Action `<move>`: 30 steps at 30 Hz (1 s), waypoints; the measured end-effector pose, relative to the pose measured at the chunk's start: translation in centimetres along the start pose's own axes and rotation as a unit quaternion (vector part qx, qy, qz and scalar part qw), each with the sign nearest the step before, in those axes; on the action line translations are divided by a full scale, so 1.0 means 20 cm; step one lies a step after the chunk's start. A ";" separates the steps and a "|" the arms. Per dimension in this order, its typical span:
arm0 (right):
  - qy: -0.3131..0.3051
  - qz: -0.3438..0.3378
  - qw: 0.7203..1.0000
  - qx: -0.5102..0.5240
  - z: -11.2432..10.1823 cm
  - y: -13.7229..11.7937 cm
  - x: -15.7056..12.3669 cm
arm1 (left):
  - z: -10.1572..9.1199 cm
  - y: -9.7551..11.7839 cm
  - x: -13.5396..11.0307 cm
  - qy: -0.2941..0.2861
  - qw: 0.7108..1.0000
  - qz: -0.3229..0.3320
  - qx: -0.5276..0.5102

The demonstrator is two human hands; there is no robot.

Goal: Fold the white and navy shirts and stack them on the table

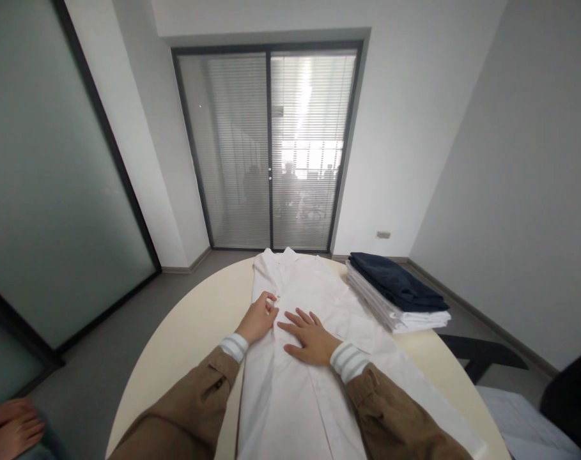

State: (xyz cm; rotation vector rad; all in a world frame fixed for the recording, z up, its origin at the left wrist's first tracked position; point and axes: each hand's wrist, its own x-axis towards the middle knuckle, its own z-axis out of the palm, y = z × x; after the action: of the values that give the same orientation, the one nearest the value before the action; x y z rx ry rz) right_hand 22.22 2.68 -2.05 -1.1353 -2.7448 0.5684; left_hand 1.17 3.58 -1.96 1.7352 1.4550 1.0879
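A white collared shirt [294,402] lies spread over the round table, its collar at the far edge and one long sleeve running down to the right. My left hand [260,317] is closed in a pinch on the cloth of the shirt's front, below the collar. Just to its right, my right hand [312,338] rests flat on the shirt with its fingers spread. The near end of the shirt runs out of view between my forearms.
The cream table [185,338] has a curved rim. At its back right stands a stack of folded white clothes [419,321] with folded navy cloth [395,281] on top. Another person's hands [15,428] show at lower left. A dark chair part [482,351] sits beyond the right edge.
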 end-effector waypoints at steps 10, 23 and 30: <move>0.166 -0.009 0.984 0.065 0.01 -0.01 0.02 | 0.13 -0.06 0.00 -0.012 0.994 0.001 -0.108; 0.197 -0.017 0.962 0.191 0.06 0.04 0.06 | 0.17 -0.05 -0.02 -0.060 0.982 0.014 -0.178; 0.193 0.012 0.945 0.265 0.08 0.07 0.10 | 0.11 0.02 -0.11 -0.055 0.992 0.097 -0.053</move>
State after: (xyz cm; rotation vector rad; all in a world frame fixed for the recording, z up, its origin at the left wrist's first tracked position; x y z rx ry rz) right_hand 21.32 4.41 -4.10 -1.0103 -2.0689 0.9063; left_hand 3.21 1.42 -3.09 1.8590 1.1600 1.1267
